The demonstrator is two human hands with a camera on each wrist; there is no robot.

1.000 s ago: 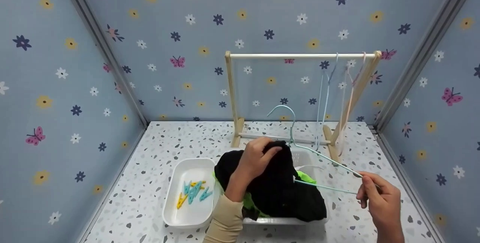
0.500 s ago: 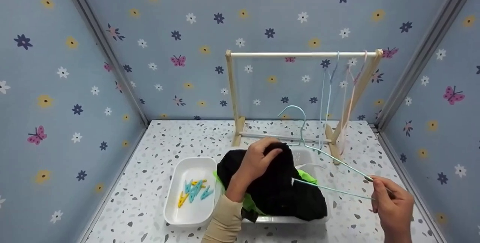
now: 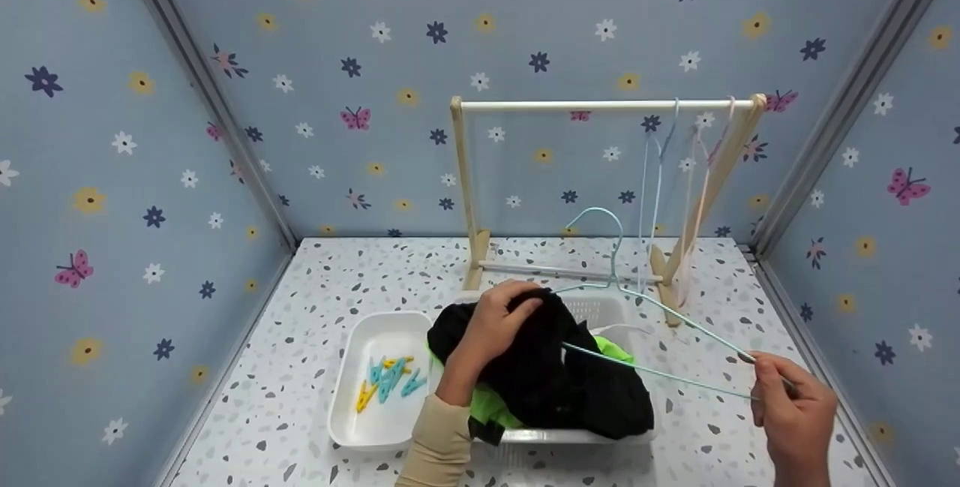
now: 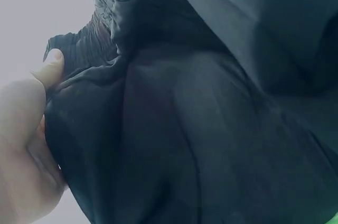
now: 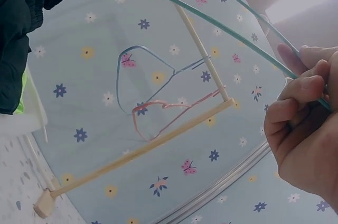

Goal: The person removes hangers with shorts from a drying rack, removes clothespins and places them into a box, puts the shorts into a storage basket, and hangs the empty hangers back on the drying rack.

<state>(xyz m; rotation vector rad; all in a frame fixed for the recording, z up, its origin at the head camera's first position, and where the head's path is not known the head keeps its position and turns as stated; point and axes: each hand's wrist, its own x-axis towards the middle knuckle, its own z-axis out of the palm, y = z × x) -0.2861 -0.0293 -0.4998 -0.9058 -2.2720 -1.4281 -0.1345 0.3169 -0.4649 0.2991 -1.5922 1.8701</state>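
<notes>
My left hand (image 3: 491,329) grips the top edge of a black garment (image 3: 611,397), and a gathered elastic band (image 4: 87,49) shows beside the thumb in the left wrist view. A light green clothes hanger (image 3: 637,368) is pinched at its right corner by my right hand (image 3: 795,401), fingers curled round the wire. The hanger's hook stands up above the garment. Its left end is hidden at the garment, where the lower bar runs in at the opening. The garment drapes over a white basket (image 3: 577,436), on top of bright green cloth (image 3: 495,404).
A white tray (image 3: 375,442) with blue and yellow clothespins (image 3: 390,382) stands left of the basket. Behind is a wooden-legged rack (image 3: 562,106) with a blue hanger (image 3: 660,164) and a pink hanger (image 3: 701,194) at its right end. Patterned walls enclose the speckled table (image 3: 315,277).
My right hand has moved right with the hanger, whose hook also shifted right. The left hand and the garment's held edge have moved slightly left, and more of the lower bar shows.
</notes>
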